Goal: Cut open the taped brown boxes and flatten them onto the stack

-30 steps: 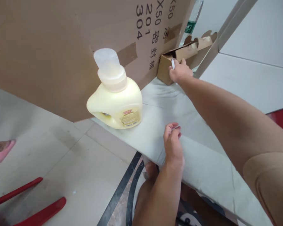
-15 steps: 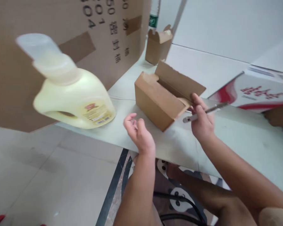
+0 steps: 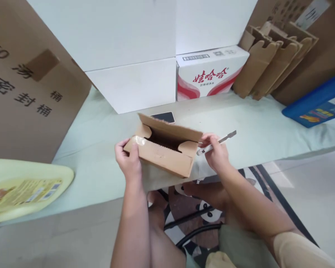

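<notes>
A small brown cardboard box is tilted toward me above the pale green cloth, its lid flap raised and its inside dark. My left hand grips the box's left end, thumb on the front face by a piece of clear tape. In my right hand is a box cutter with a white handle, its blade out and pointing up to the right. The fingertips of that hand are at the box's right edge beside the lid; whether they press on it is hard to see.
Behind the box lies a dark phone. White cartons and a red-and-white carton stand at the back. Folded cardboard boxes and a blue package are at right. A yellow jug and large carton flank the left.
My left hand has gone from free beside the box to gripping its left end. The box has been turned and tilted toward me. The view has swung right; the box cutter stays in my right hand.
</notes>
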`<state>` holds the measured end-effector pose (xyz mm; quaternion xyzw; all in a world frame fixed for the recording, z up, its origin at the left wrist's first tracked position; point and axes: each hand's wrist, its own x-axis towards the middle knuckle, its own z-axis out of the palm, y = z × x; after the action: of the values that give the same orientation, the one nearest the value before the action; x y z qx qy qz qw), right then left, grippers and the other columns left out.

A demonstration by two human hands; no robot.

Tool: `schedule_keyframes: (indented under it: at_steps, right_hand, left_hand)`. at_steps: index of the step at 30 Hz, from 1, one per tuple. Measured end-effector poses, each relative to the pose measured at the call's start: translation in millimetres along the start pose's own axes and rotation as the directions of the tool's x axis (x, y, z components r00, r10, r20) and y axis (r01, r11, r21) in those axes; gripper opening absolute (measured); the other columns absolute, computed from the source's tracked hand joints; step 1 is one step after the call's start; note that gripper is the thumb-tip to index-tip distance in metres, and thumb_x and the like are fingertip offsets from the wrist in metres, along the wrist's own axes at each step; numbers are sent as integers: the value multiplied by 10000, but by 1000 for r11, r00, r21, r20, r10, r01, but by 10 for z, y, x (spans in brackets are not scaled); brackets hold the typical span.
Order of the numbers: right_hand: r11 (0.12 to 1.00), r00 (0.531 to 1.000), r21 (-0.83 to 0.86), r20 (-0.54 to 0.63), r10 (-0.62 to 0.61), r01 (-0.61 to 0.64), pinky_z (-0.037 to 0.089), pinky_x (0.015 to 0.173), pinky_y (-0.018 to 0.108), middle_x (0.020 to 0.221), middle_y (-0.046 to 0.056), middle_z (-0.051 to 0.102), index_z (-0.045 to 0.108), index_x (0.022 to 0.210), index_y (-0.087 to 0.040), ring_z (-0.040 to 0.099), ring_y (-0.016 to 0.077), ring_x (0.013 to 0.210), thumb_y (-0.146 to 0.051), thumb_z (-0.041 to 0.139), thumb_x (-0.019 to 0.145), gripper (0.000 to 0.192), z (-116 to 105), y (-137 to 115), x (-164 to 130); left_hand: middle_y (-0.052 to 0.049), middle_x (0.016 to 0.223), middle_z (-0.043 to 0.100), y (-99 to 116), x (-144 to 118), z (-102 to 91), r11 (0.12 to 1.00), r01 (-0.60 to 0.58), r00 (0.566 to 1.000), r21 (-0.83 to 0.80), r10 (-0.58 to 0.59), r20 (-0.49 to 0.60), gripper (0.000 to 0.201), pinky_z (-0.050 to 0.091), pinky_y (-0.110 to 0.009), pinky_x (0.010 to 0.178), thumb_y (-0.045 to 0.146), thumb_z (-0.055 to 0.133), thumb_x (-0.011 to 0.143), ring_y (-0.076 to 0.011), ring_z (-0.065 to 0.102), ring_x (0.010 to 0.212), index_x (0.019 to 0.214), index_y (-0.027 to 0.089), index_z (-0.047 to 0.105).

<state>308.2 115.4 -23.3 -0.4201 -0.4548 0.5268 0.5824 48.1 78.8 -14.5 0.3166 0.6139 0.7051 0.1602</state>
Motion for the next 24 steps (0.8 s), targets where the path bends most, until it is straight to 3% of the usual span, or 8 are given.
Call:
schedule_keyframes:
  at_steps: [2, 4, 5, 7, 10, 15, 19, 24]
  right_hand:
    - [989, 990, 90, -66, 128, -122, 454, 440, 265, 554, -70, 442, 453, 817, -270, 514, 138, 471, -652, 611, 843, 413, -102, 86, 91]
    - [966, 966, 134, -102, 237, -222, 310, 365, 206, 515, -132, 311, 393, 874, -290, 320, 94, 370, -526, 680, 810, 378, -238, 196, 132]
    - [959, 960, 153, -110, 257, -239, 296, 369, 191, 545, -139, 329, 382, 904, -297, 304, 82, 378, -440, 714, 773, 385, -308, 252, 136]
    - [961, 962, 169, -130, 242, -219, 367, 422, 182, 682, -118, 456, 410, 975, -308, 397, 65, 449, -297, 727, 709, 414, -428, 345, 128]
    - [976, 973, 49, -87, 214, -210, 484, 525, 208, 1007, -33, 620, 523, 1116, -304, 553, 67, 609, -266, 673, 775, 374, -508, 420, 112]
    - [979, 984, -100, -45, 173, -176, 566, 578, 243, 1410, 104, 585, 547, 1381, -286, 659, 104, 745, -381, 547, 952, 440, -444, 417, 92]
    - [978, 992, -165, -1, 126, -124, 435, 383, 212, 1291, 97, 652, 418, 1534, -342, 536, 58, 508, -450, 507, 998, 554, -442, 390, 31]
    - [982, 995, -161, 18, 98, -94, 362, 318, 206, 980, 24, 691, 474, 1448, -323, 438, 51, 397, -533, 492, 1000, 495, -441, 395, -12]
  left_hand:
    - [-19, 902, 615, -3, -28, 40, 1000, -6, 999, 8, 6, -43, 335, 471, -290, 753, 413, 733, 742, -168, 591, 818, 966, 203, 599]
    - [-12, 908, 599, -18, -49, 85, 1000, -11, 998, 3, 11, -68, 343, 463, -285, 735, 441, 714, 764, -160, 584, 800, 984, 215, 578]
    - [-11, 912, 596, -28, -58, 113, 1000, -12, 997, -3, 12, -74, 353, 461, -284, 731, 457, 712, 769, -158, 583, 794, 988, 220, 569]
    - [-11, 912, 595, -52, -77, 174, 1000, -7, 997, -19, 5, -77, 386, 460, -284, 720, 490, 722, 761, -158, 583, 779, 990, 227, 557]
    - [-13, 893, 595, -76, -108, 267, 999, 17, 998, -51, -20, -59, 441, 459, -282, 699, 530, 742, 735, -159, 582, 751, 999, 231, 553]
    - [-23, 898, 600, -74, -152, 365, 996, 53, 999, -75, -54, -8, 470, 473, -292, 705, 563, 736, 739, -164, 597, 752, 1026, 246, 541]
    - [-33, 913, 614, -76, -171, 389, 996, 45, 999, -77, -45, 6, 494, 486, -305, 718, 600, 736, 740, -178, 618, 772, 1031, 249, 546]
    - [-44, 941, 633, -107, -176, 384, 994, 37, 999, -106, -36, 9, 512, 495, -309, 731, 614, 750, 739, -185, 634, 803, 1045, 242, 576]
